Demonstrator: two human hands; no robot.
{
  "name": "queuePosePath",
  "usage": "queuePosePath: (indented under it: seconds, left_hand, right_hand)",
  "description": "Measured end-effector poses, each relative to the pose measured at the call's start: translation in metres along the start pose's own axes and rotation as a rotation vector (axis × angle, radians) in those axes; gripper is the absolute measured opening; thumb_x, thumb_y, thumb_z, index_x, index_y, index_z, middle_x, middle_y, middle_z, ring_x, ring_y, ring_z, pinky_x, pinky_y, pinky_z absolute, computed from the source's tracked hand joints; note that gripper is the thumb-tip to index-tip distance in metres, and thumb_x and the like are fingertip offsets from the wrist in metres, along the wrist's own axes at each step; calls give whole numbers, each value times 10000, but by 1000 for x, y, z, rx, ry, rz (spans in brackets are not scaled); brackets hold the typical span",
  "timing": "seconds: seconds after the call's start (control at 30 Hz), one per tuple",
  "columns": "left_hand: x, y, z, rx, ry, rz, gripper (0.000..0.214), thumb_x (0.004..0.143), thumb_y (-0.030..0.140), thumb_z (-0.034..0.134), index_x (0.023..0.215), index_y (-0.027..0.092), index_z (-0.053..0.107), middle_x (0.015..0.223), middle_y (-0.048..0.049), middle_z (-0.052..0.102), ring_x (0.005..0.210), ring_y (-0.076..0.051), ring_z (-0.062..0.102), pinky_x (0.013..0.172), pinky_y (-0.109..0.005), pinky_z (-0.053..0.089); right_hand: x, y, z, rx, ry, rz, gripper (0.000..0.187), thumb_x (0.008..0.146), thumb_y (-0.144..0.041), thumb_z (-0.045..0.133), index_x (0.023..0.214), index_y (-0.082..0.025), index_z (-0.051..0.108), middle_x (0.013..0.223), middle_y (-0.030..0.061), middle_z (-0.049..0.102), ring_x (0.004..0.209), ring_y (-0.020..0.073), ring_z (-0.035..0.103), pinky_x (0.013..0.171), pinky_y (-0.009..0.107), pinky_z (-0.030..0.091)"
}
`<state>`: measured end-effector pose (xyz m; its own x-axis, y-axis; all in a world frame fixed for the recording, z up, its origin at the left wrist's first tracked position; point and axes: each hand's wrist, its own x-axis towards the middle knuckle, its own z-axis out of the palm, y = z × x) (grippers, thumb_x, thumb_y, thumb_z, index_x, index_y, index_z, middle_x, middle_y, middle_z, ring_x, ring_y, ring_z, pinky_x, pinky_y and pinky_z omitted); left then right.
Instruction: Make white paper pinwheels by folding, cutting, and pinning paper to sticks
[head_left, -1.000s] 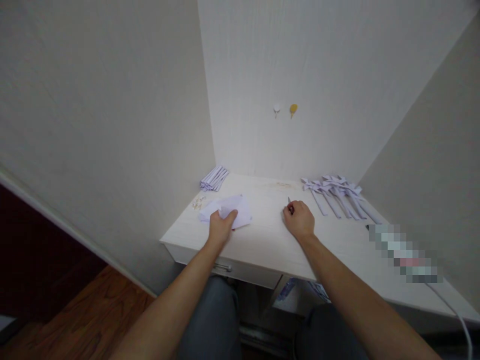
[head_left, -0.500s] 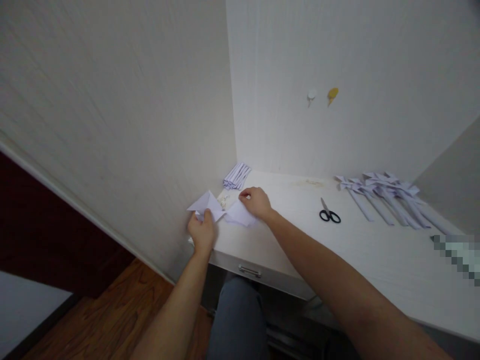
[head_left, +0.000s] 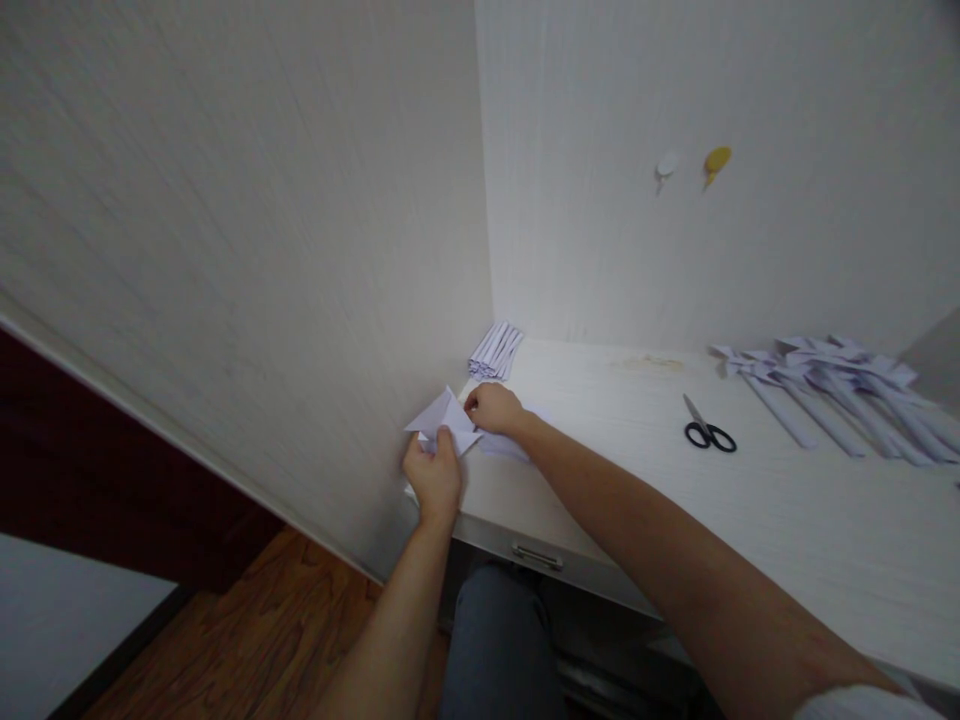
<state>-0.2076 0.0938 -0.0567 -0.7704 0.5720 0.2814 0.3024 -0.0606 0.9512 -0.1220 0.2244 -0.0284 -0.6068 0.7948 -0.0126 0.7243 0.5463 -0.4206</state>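
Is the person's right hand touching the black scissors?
Apart: head view shows the right hand on the paper, bare desk between it and the scissors.

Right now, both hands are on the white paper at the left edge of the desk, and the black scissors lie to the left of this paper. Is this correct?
Not quite. The head view shows the scissors lying to the right of the paper, not to its left. The rest holds: the left hand and the right hand are both on the paper at the left edge of the desk.
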Motion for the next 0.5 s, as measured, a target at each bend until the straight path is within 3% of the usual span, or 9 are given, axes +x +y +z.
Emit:
queuePosePath:
  seconds: [0.5]
  left_hand:
    - [-1,1,-2,29,-31,10,147,862,283,577,861,170,670,905,-76,774,866,-213,718,818,-302,544]
  right_hand:
    - [7,2,-6,12,2,5,339,987,-347,638,1288,-190,619,1308,104,635,1090,247,664,910,454,579]
